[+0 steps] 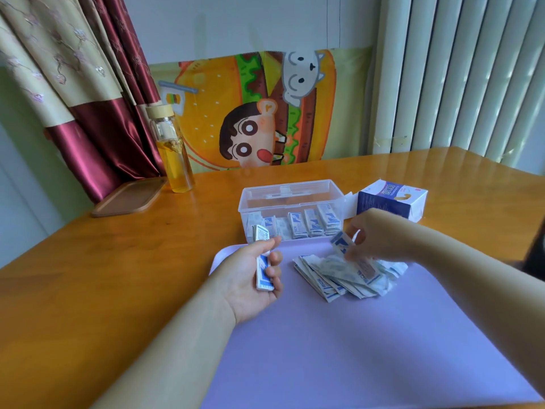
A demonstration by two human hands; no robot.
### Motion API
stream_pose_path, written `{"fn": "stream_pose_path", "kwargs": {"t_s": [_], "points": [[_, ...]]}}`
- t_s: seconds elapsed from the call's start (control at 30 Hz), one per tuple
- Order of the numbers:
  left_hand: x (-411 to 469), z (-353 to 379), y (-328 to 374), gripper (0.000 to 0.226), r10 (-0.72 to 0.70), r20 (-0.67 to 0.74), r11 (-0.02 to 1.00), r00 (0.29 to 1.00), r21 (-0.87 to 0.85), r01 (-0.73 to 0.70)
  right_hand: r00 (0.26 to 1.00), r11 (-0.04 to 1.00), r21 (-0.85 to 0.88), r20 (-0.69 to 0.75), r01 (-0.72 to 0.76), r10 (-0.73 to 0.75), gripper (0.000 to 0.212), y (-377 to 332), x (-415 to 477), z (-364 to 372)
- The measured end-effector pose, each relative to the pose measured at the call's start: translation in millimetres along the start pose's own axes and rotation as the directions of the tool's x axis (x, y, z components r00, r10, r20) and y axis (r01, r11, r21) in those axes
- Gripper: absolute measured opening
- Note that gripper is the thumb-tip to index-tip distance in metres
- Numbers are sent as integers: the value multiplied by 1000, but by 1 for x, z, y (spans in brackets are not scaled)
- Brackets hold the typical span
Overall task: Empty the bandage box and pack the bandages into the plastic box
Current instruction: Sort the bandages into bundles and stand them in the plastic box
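On the mat: a loose pile of bandages (345, 276) lies on the purple mat (354, 349) just in front of me, fanned and overlapping, under and beside my right hand.

Plastic box: the clear plastic box (292, 202) stands open at the far edge of the mat, with several small stacks of bandages standing on edge along its near wall.

Bandage box: the blue and white bandage box (392, 202) lies on its side on the table (88, 276), just right of the plastic box, behind my right hand. I cannot see into it, but I judge it emptied, given the pile.

Feel: these are thin paper-wrapped strips, nearly weightless, limp one at a time and fairly stiff once stacked. The wrappers look smooth, so I expect a stack to slide apart unless I pinch it across the flat faces.

Where to hold: single strips by one short end; a stack across its middle, thumb on one face and fingers on the other.

Left hand: my left hand (253, 276) is palm up, fingers curled round a small squared stack (263, 261), thumb pressing its top, near the box's left corner.

Right hand: my right hand (374, 237) hangs over the pile with the wrist bent down, thumb and fingertips pinching one bandage (342, 242) by its end.
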State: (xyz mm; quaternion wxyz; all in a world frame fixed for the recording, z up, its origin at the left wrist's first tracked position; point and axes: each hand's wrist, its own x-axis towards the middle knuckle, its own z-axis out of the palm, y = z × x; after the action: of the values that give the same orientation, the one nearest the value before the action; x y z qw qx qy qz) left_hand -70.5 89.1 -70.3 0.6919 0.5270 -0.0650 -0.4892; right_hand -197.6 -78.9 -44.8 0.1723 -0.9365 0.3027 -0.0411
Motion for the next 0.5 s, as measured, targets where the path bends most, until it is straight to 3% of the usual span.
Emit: {"fn": "stream_pose_path", "kwargs": {"t_s": [0.1,0.2,0.27,0.37,0.43,0.5], "points": [[-6,13,-6,20,34,25,999,999,13,-35,993,965,251,-111,73,-47,19,-12,-5,-12],[-17,30,-10,19,96,55,995,994,-8,-96,990,807,574,-100,137,-97,18,-36,-15,-11],[-21,35,-13,19,135,94,991,986,-3,-136,985,719,674,-120,171,-121,15,-48,-20,0],[-20,34,-15,33,100,145,994,984,38,-106,955,795,555,-279,245,-99,22,-55,-23,28],[-18,30,-16,32,55,109,997,993,52,-61,932,846,458,-344,274,-115,51,-57,-30,44],[-12,22,-17,23,12,69,1000,998,24,-14,921,855,391,-322,341,-220,85,-54,-36,54]]}}
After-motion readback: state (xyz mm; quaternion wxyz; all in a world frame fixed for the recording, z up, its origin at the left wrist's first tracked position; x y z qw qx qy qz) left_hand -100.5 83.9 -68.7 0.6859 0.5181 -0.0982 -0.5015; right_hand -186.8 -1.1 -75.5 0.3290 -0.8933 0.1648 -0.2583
